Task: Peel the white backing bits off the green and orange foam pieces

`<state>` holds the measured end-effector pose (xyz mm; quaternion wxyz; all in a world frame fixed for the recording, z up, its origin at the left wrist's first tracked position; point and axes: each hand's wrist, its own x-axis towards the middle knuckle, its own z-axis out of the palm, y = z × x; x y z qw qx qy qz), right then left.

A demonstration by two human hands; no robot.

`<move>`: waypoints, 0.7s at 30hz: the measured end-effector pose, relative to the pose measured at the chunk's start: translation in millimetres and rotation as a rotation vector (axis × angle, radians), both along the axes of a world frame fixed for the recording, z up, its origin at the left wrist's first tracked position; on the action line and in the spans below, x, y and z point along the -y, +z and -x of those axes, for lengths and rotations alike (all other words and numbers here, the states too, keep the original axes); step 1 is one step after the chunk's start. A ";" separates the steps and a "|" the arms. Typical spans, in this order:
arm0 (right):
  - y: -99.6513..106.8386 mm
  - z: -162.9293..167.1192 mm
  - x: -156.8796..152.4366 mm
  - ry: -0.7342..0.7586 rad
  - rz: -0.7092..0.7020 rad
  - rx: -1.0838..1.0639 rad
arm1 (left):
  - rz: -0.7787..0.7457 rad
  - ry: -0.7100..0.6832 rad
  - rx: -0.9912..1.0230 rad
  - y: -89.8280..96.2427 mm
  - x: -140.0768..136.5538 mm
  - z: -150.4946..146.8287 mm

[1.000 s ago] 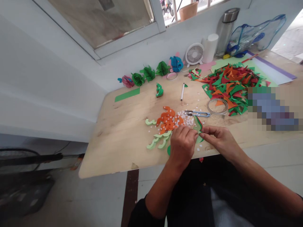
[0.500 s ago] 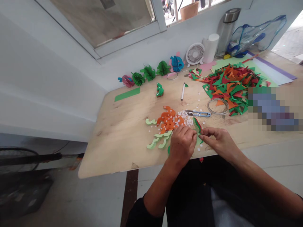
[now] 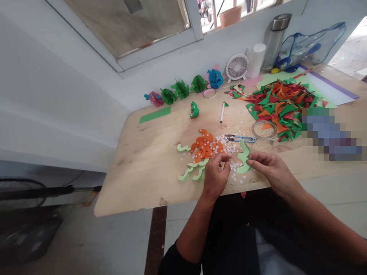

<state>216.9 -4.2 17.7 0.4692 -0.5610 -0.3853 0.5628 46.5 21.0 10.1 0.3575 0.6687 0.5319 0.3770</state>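
Observation:
A light green wavy paper cutout [image 3: 243, 158] is pinched at its right edge between the thumb and fingers of my right hand [image 3: 266, 166]. Its pale face is turned up. Just to the left, my left hand [image 3: 217, 173] has its thumb and fingertips drawn together, apart from the cutout. Whatever lies between those fingertips is too small to make out. Small white paper squares [image 3: 229, 147] are scattered around and beyond both hands. Beyond my left hand is a heap of orange curved cutouts [image 3: 205, 144], with several pale green wavy strips [image 3: 186, 175] beside it.
Blue-handled thread snips [image 3: 243, 138] and a tape roll [image 3: 264, 130] lie beyond my right hand. Coloured scraps [image 3: 286, 103] are piled at the right. A white pen [image 3: 222, 112] and a folded green piece [image 3: 194, 110] lie farther back. A small fan [image 3: 237, 67] stands by the wall.
My left hand has drawn away leftward from the cutout. In my right hand the cutout has turned, so its pale green face now shows flat; its red and dark green layers showed before.

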 end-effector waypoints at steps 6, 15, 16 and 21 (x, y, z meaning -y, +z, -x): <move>1.2 -1.6 1.0 -0.060 -0.027 -0.008 | -0.065 0.000 -0.147 -5.7 -0.9 -1.2; 4.3 2.8 -4.4 -0.070 -0.072 -0.009 | 0.423 -0.032 0.508 8.4 10.7 -0.2; 4.8 3.5 -5.2 -0.067 -0.072 -0.019 | 0.458 -0.018 0.563 9.8 11.2 -1.4; 8.8 7.3 -6.0 -0.059 -0.081 -0.115 | 0.470 0.072 0.695 12.7 10.0 -7.7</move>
